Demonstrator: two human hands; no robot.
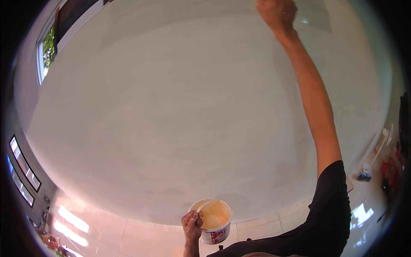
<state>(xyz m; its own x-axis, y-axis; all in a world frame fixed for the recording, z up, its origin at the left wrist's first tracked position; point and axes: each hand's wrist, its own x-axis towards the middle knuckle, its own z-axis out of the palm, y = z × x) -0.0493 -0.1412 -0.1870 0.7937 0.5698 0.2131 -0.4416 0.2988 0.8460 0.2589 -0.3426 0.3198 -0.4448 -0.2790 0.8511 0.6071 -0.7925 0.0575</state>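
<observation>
White bucket held low before a pale wall.
From a distance I see the left hand's fingers closed around the bucket's handle, beside its rim, with yellowish contents inside. The right hand is raised at the upper edge, fingers curled; I cannot tell whether they pinch anything.

The upper edge of the view crops the right hand at its curled fingers, leaving anything they may grip out of sight. The left hand hides the near-left part of the bucket's rim. Along the floor's left edge, small jumbled objects blur beyond telling, as does a red heap by its right edge.
</observation>
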